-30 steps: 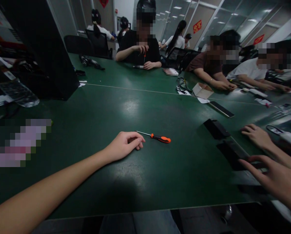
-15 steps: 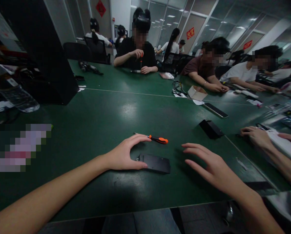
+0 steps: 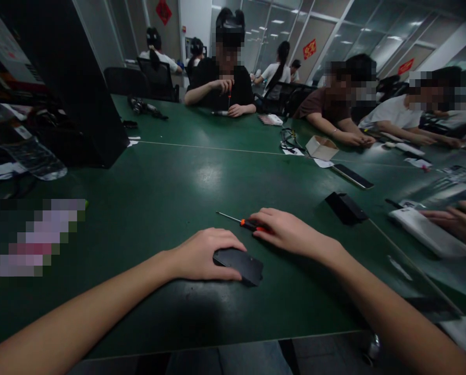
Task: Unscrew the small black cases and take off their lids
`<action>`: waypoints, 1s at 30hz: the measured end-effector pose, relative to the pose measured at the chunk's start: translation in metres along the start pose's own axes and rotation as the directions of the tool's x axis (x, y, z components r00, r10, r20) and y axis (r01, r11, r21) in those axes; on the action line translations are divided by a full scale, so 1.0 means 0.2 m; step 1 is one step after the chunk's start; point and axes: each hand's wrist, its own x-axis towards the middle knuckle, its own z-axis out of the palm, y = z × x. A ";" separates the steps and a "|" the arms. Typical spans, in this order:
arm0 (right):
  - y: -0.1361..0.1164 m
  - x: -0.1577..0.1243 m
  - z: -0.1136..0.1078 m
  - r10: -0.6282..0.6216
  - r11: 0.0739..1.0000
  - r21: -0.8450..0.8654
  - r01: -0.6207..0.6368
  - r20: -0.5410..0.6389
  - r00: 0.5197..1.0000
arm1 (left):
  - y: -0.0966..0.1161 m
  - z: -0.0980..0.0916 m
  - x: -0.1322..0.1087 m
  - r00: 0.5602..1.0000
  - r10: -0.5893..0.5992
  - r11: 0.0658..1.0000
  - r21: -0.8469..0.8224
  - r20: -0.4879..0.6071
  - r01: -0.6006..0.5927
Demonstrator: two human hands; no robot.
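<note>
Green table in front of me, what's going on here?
A person's two bare hands are at work over the green table. The left hand holds a black piece between thumb and fingers. The right hand has its fingers at the handle of an orange-and-black screwdriver; whether they have closed on it is hard to tell. Another black block sits to the right, untouched. Across the table, someone in a black top holds an upright tool.

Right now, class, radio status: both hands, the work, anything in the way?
Left fingers around black block. Right fingers at screwdriver handle; grip unclear. Second black block off right, likely not in the way.
</note>
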 end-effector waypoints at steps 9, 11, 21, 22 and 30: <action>-0.20 0.00 -0.55 -0.147 0.989 -0.037 0.143 -0.348 0.926 | -0.09 -0.07 0.01 0.922 -0.226 0.950 0.136 -0.313 0.280; -0.26 0.00 -0.61 -0.142 0.990 -0.039 0.138 -0.395 0.908 | -0.10 -0.08 0.01 0.915 -0.236 0.946 0.140 -0.326 0.294; -0.23 0.15 -0.49 -0.227 0.970 -0.012 0.242 -0.393 0.891 | -0.07 -0.08 0.01 0.913 -0.256 0.942 0.130 -0.318 0.310; -0.23 0.16 -0.48 -0.227 0.969 -0.002 0.246 -0.384 0.895 | -0.07 -0.08 0.01 0.913 -0.261 0.941 0.130 -0.315 0.314; -0.22 0.18 -0.47 -0.244 0.965 0.000 0.261 -0.360 0.901 | -0.07 -0.08 0.01 0.914 -0.269 0.940 0.125 -0.304 0.319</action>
